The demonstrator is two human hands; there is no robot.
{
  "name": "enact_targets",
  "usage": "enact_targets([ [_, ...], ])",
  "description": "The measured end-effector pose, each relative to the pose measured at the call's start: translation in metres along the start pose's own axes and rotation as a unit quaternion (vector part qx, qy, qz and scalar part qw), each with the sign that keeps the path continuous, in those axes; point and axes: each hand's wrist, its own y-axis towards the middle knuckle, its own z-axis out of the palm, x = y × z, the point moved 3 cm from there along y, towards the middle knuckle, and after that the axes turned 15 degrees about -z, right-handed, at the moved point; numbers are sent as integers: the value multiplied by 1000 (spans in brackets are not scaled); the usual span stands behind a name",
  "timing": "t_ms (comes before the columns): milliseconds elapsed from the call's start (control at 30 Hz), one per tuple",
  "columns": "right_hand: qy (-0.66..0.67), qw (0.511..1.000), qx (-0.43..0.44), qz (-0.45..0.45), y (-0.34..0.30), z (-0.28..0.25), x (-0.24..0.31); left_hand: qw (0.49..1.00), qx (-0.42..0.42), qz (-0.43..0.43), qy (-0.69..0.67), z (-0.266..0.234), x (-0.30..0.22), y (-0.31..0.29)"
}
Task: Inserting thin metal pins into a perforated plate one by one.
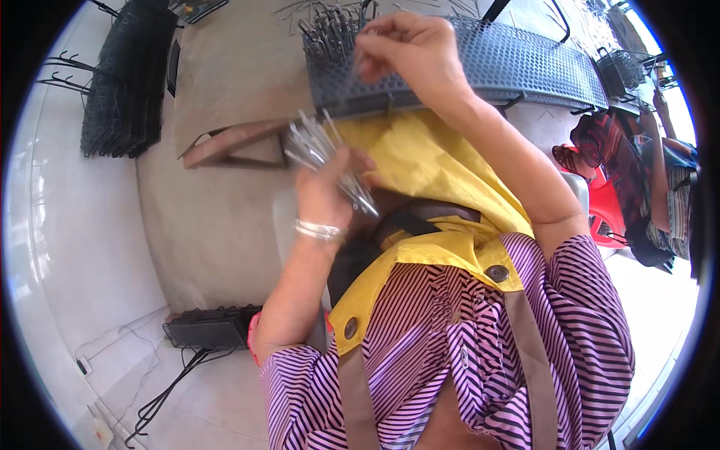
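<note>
My left hand [328,187], with a white band at the wrist, is closed round a bundle of thin silvery metal rods [311,137] above my yellow apron [420,154]. The rods poke out on both sides of the fist. Farther away, my right hand [409,49] is raised over the near left part of a grey perforated panel [472,64]. Its fingers are pinched together, and a faint blurred streak below them is too unclear to name. Just left of that hand, a heap of bent metal hooks [324,37] rests on the panel.
Left of my lap stands a brown angled frame [232,146]. Black wire racks [127,79] are stacked at the far left, and another black rack [210,328] lies at lower left. On the right, a person in patterned clothes [626,161] is beside a red chair [606,201].
</note>
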Motion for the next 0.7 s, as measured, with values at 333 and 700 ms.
enact_targets([
  [333, -169, 947, 34, -272, 8, 20, -17, 997, 61, -35, -39, -5, 3, 5],
  [700, -318, 879, 178, -309, 25, 43, -27, 998, 37, -42, -25, -7, 1, 5],
])
